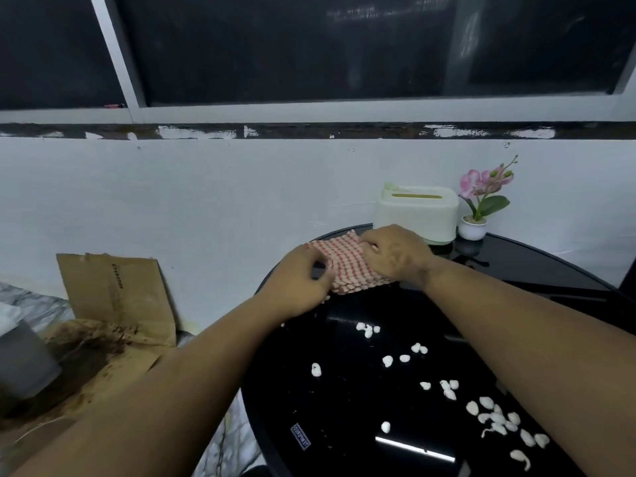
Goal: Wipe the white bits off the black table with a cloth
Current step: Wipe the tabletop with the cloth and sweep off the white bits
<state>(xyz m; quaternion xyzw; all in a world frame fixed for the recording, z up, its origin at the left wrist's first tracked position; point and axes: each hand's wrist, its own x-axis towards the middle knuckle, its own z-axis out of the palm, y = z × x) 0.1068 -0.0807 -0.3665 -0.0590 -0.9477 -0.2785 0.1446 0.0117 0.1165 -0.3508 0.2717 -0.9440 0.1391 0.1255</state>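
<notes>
A red-and-white checked cloth (347, 266) lies at the far left part of the round black glass table (344, 401). My left hand (297, 282) pinches the cloth's near left edge with curled fingers. My right hand (392, 254) grips the cloth's far right part, fingers curled over it. Several white bits (495, 416) are scattered across the near half of the table, thickest at the near right, with a few more (368, 330) closer to the cloth.
A cream tissue box (418, 211) and a small white pot with a pink orchid (476, 215) stand at the table's far edge against the white wall. On the floor to the left lies torn brown cardboard (117, 294) beside a grey container (24, 366).
</notes>
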